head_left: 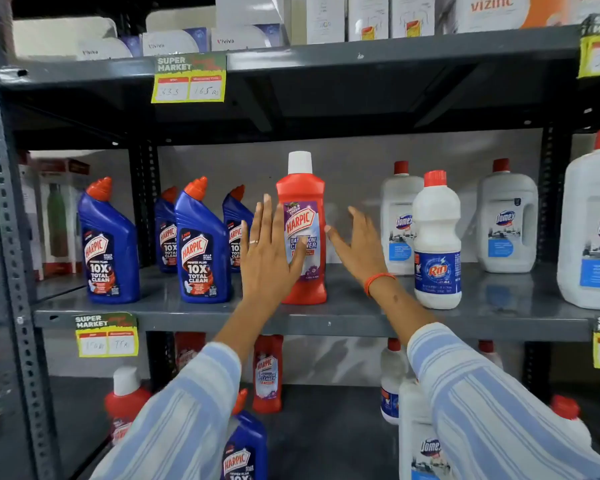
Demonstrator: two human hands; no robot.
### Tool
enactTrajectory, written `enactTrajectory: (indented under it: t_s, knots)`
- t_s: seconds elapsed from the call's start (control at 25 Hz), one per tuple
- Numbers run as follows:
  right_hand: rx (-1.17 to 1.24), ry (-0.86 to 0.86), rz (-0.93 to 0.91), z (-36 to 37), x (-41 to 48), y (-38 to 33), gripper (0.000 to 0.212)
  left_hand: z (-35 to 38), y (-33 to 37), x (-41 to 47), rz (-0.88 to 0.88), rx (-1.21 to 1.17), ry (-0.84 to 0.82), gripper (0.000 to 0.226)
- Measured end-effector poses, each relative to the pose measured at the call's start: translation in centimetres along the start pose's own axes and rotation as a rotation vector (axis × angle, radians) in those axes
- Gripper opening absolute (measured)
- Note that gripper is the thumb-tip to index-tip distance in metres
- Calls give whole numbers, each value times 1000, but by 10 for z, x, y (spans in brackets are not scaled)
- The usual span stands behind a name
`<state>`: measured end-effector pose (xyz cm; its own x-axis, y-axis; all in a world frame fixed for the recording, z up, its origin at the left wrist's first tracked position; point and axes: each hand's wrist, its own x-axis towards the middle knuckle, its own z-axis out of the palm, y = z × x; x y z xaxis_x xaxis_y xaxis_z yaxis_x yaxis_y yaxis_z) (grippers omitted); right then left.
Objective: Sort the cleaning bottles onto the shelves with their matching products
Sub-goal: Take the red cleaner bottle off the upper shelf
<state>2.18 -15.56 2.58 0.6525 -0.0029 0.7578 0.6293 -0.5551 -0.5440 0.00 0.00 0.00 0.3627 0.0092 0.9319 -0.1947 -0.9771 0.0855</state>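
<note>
Glossy red plastic Harpic bottle (pixel 303 237) upright on grey metal shelf (pixel 194 317), flat spread hands (pixel 269 258) flanking.

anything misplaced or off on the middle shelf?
Two bottles stand alone. The red Harpic bottle sits between the blue Harpic bottles and the white Domex bottles, with no matching bottles beside it. The Rin bottle stands among the Domex. Nothing spilled or tipped.
</note>
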Motion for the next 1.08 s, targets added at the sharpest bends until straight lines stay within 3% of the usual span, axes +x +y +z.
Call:
enactTrajectory:
  t_s: [0.08,0.16,0.28,0.4,0.68,0.88,1.08]
  knots:
    - [220,-146,177,9,0,4,68,-6,-7,-28,-69,-72,-28,70]
    - [419,-235,299,16,-2,9,60,-3,-19,-65,-79,-50,-60,70]
    - [640,-326,363,24,-5,13,47,4,-36,-91,-56,28,-133,67]
    - [643,-369,322,33,-9,10,47,10,-41,-97,-42,97,-164,63]
    - [558,-260,255,28,-30,-1,50,6,-37,-98,-77,83,-163,70]
    - [615,-196,195,-3,-63,-18,40,3,-32,-124,-129,76,-98,64]
    - [690,-252,238,-12,-114,-19,36,-3,-29,-163,-159,98,-73,68]
